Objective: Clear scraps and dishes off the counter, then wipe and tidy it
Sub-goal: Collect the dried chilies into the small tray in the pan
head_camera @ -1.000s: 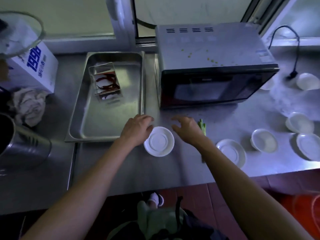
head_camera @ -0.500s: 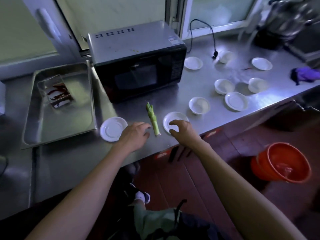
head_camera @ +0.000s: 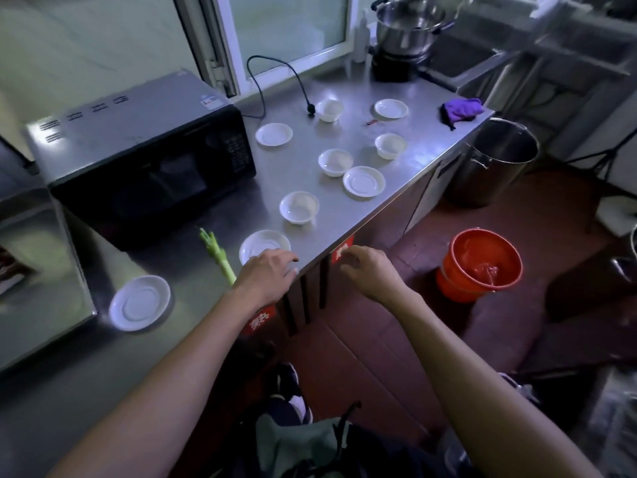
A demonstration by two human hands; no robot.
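Stainless steel counter [head_camera: 303, 174] runs from lower left to upper right under a window, a black microwave [head_camera: 144, 157] at centre left. White saucers and bowls dot it — one saucer [head_camera: 139, 302] at lower left, a green stalk [head_camera: 218, 257] beside it. The left hand [head_camera: 265, 278] rests loose-fingered on another saucer [head_camera: 263, 243]; the right hand [head_camera: 370, 272] hangs relaxed off the edge, holding nothing — an orange bucket [head_camera: 479, 265] stands on the floor at right

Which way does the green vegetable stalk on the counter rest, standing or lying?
Lying. The green vegetable stalk rests flat along the counter, beside the left hand.
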